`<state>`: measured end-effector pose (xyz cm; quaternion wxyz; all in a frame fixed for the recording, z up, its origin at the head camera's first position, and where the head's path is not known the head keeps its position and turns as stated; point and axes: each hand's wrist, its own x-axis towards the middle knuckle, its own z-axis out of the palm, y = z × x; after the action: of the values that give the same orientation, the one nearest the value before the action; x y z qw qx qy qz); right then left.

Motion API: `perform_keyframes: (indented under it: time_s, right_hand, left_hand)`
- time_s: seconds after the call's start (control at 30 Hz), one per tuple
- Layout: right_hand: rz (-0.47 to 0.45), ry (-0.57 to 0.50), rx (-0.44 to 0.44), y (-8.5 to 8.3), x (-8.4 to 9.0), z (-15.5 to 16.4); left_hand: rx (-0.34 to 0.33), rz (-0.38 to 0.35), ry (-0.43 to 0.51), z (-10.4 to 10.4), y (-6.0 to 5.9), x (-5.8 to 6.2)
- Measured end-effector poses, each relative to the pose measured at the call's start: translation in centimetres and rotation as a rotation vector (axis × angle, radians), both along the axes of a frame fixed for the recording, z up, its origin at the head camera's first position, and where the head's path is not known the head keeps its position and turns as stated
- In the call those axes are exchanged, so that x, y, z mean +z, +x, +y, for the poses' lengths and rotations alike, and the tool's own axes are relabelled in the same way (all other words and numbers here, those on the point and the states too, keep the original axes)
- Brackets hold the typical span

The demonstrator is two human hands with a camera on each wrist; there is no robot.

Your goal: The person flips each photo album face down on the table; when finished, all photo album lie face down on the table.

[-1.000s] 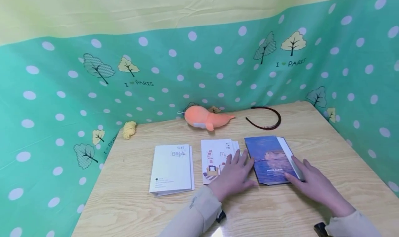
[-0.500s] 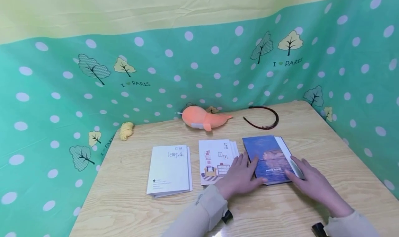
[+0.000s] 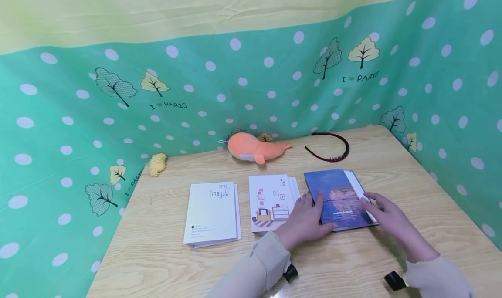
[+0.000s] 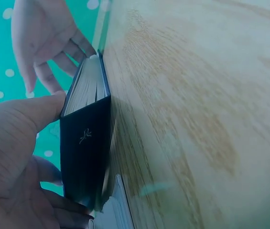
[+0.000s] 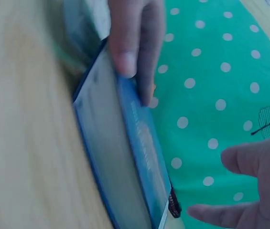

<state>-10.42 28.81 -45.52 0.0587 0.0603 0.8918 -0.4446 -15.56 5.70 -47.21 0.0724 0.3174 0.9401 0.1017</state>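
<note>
A blue photo album (image 3: pixel 333 193) lies closed on the table, its dark spine (image 4: pixel 86 148) facing my left hand. That left hand (image 3: pixel 303 219) rests at the spine side, with the thumb at the cover's lower edge and a fingertip on the cover. By the opposite, page side (image 5: pixel 107 138) is my right hand (image 3: pixel 392 217), raised a little. The right wrist view shows its thumb and a finger spread, apart from the album. Left of my left hand lies a white album with a drawn room (image 3: pixel 272 202), partly behind the fingers.
Another white album (image 3: pixel 211 213) lies on the wooden table (image 3: pixel 157 263) at the left. Along the back are a yellow yarn bundle (image 3: pixel 158 164), an orange plush toy (image 3: pixel 256 147) and a dark toothed headband (image 3: pixel 337 157). Green dotted cloth (image 3: pixel 251 106) hangs behind.
My left hand has shifted right from beside the white album onto the blue album's left edge. The right hand has lifted slightly at the page side. The head view has shifted a little.
</note>
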Motion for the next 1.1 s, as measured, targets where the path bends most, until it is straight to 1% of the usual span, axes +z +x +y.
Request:
perform_keyframes:
  time_s: [0.07,0.17,0.33,0.4,0.53,0.77,0.97,1.1]
  right_hand:
    - [-0.020,-0.082,-0.020,-0.3,0.1,0.2]
    - [-0.055,-0.179,-0.046,-0.4,0.0,0.6]
    - [-0.114,-0.262,-0.118,-0.4,-0.1,1.0]
    - [-0.122,-0.272,-0.135,-0.5,-0.1,1.1]
    - [-0.100,-0.285,-0.143,-0.5,0.0,1.0]
    - [-0.034,-0.240,-0.138,-0.2,0.1,0.7]
    - [-0.037,-0.245,-0.127,-0.1,0.6,0.3]
    - [-0.001,-0.210,-0.125,0.0,1.0,0.0]
  left_hand:
    - [0.001,0.011,-0.010,0.1,0.0,-0.1]
    - [0.003,0.008,-0.012,0.0,0.1,-0.2]
    - [0.005,-0.009,-0.013,-0.1,0.2,-0.2]
    - [0.002,-0.008,-0.017,-0.1,0.2,-0.2]
    - [-0.001,-0.011,-0.020,-0.2,0.2,-0.2]
    - [-0.011,-0.021,-0.009,-0.4,0.3,0.0]
    - [-0.016,-0.019,-0.019,-0.3,0.5,-0.1]
    - [-0.007,-0.003,-0.035,-0.1,0.7,-0.2]
